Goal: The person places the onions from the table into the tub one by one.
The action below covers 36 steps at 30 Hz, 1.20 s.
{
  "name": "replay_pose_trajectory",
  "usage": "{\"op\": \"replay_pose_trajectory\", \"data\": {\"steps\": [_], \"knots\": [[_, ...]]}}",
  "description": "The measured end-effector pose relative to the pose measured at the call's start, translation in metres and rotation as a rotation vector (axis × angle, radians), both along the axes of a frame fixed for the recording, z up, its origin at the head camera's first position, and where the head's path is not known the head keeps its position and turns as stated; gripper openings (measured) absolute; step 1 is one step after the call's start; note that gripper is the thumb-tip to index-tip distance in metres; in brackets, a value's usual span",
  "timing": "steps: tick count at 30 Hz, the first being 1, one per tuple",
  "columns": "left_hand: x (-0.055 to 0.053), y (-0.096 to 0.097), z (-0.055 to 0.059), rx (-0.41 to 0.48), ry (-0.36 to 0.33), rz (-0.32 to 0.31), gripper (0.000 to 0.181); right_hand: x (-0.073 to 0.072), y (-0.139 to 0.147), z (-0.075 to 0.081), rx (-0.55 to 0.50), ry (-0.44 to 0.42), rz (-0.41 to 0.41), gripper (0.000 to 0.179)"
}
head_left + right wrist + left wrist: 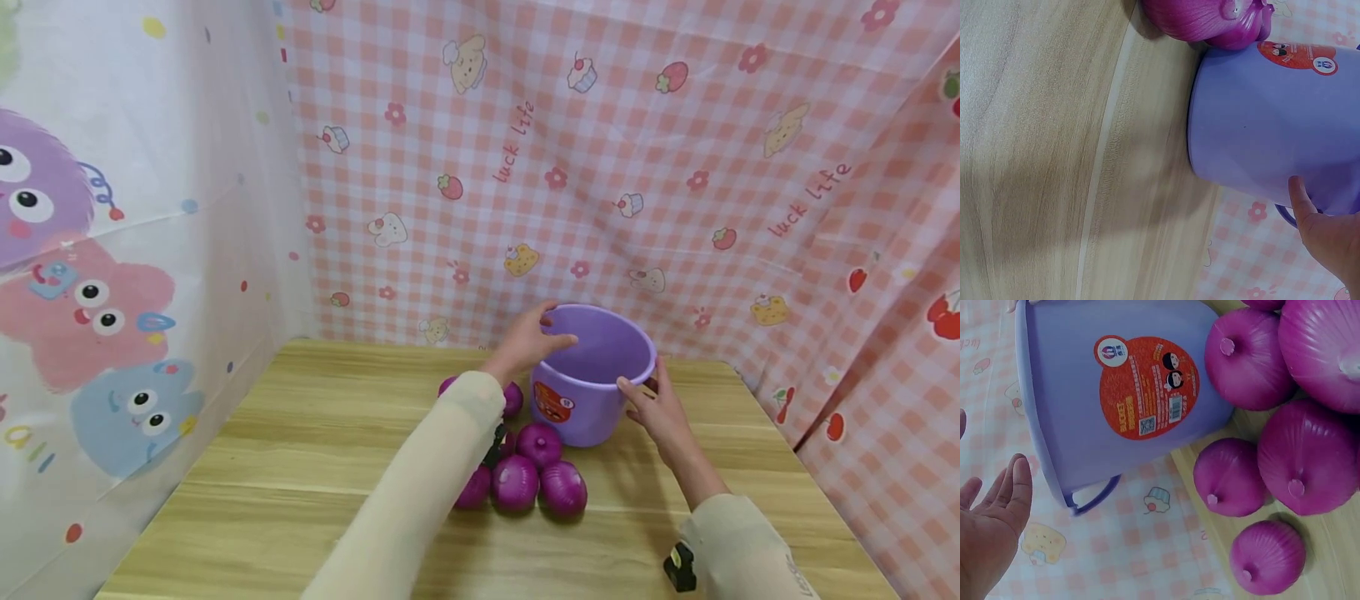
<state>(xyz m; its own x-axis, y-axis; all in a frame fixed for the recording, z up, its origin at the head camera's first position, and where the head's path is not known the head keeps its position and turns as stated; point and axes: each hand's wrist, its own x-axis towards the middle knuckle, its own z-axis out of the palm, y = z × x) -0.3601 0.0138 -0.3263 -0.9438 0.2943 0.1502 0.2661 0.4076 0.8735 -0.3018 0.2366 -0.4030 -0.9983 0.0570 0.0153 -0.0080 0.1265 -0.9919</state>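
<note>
A purple plastic bucket (577,404) with a red label stands upright at the back of the wooden table. At its left rim is my left hand (531,337), fingers and thumb spread; the left wrist view shows this hand (994,528) apart from the rim, holding nothing. My right hand (660,408) holds the bucket's right side near the rim, thumb (1300,197) against the outer wall and the other fingers mostly hidden. Several red onions (516,482) lie in front and to the left of the bucket, partly covered by my left forearm.
The wooden table (300,467) reaches to a pink checked cloth (420,208) hanging close behind the bucket. A white cartoon-print cloth (217,183) hangs along the left side. The bucket's handle (1100,497) hangs down by its rim.
</note>
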Motion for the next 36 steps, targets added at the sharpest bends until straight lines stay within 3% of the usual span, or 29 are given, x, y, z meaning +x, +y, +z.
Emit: {"op": "replay_pose_trajectory", "data": {"steps": [7,14,23,36], "knots": [[-0.003,-0.016,-0.001,0.002,0.026,0.007,0.066,0.001,0.0,0.0,-0.001,-0.005,0.005,0.092],[-0.002,-0.037,0.0,0.024,0.002,0.014,0.071,0.0,0.0,0.0,0.007,-0.002,0.006,0.092],[0.001,-0.067,-0.004,-0.018,0.019,0.041,0.075,-0.001,0.001,-0.002,0.028,0.006,0.001,0.093],[-0.002,-0.096,-0.025,-0.052,0.011,0.118,0.074,0.0,0.0,-0.001,0.014,-0.014,0.011,0.093]]}}
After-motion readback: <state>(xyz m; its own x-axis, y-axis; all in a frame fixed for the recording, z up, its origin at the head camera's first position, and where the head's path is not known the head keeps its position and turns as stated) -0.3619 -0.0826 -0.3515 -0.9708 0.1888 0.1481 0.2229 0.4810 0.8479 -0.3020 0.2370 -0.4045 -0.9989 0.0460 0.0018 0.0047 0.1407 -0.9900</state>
